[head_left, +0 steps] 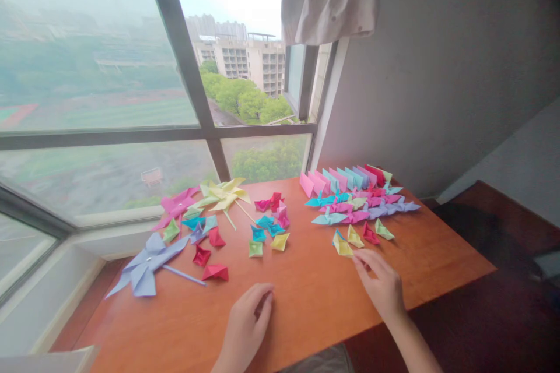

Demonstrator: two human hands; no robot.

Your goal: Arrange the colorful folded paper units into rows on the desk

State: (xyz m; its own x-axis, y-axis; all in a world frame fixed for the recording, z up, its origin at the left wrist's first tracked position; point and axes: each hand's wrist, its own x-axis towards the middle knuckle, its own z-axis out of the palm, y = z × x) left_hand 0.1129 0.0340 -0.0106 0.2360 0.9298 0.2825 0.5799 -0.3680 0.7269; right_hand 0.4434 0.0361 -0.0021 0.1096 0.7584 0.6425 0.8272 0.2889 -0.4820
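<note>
My right hand (381, 282) pinches the near corner of a yellow paper boat (342, 246) between thumb and fingertips, at the table's right half. Behind that boat a blue paper edge shows. Just right of it, in a row, lie a pale yellow boat (355, 237), a red boat (370, 233) and a light green boat (384, 230). My left hand (248, 322) rests on the table near its front edge, fingers curled in towards the thumb, with nothing visible in it. A red boat (216, 272) lies beyond it to the left.
Rows of folded paper cranes (350, 205) and standing folded paper planes (339, 179) fill the back right of the wooden table (297, 297). Several boats, including a green one (255, 249), lie mid-table. Paper pinwheels (149, 262) lie left, beside the window (105, 134).
</note>
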